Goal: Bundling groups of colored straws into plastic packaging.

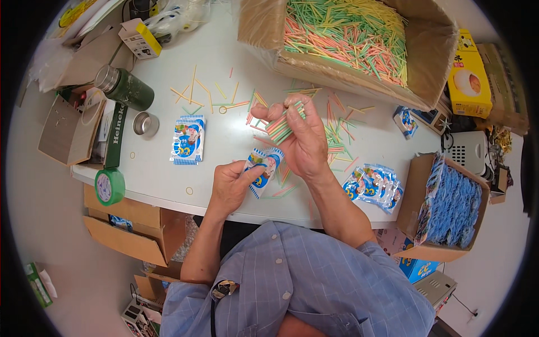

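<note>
Over the near half of the white table, my left hand [229, 188] pinches a small blue-and-white printed packet [264, 173] by its left side. Just above and to its right, my right hand [307, 147] grips a bundle of thin pastel sticks [285, 124], pink, green and yellow, held slantwise between thumb and fingers. The packet and the bundle are close together. Whether the packet's top end is unsealed, I cannot tell. Loose sticks [337, 135] lie scattered around and under both hands. Another such packet [188, 140] lies flat to the left.
A large lined cardboard box [359, 70] full of sticks stands at the back. Several packets [373, 188] overlap at the right, beside a carton packed with blue wrappers [453, 205]. On the left are a dark green flask [130, 90], a metal cup [145, 124] and green tape [109, 187].
</note>
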Demonstrator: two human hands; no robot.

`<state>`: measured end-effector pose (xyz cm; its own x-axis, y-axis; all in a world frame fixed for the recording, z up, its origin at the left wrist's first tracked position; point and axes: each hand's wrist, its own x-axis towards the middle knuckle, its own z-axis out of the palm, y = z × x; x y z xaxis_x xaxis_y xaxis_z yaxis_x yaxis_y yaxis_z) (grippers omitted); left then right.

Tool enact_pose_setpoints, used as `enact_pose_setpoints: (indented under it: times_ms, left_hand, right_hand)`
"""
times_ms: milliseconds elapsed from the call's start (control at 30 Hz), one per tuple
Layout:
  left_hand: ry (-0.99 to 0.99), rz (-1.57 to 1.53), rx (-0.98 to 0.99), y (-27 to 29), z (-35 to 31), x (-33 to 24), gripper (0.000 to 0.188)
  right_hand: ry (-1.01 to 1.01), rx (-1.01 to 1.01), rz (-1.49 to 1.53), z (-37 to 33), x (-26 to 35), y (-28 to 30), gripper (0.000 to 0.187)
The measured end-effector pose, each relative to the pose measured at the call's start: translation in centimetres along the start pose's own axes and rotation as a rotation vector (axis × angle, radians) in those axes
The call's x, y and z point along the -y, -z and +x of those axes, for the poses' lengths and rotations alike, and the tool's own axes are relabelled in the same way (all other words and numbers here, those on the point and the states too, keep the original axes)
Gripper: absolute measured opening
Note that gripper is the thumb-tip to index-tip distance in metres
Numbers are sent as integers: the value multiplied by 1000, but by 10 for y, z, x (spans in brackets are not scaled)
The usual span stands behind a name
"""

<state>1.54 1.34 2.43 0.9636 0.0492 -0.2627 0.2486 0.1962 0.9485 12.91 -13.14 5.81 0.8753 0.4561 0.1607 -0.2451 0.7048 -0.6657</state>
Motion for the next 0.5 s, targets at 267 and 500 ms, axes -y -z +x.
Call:
enact_pose_setpoints:
  times_ms: [267,500]
  left_hand:
    - [1,-199,-172,-7,3,5,17]
    - [-40,-3,-130,-1,0,9,19]
  right_hand:
    - [5,-45,39,0,-1,5,17]
    - [18,-31,36,0,1,7,18]
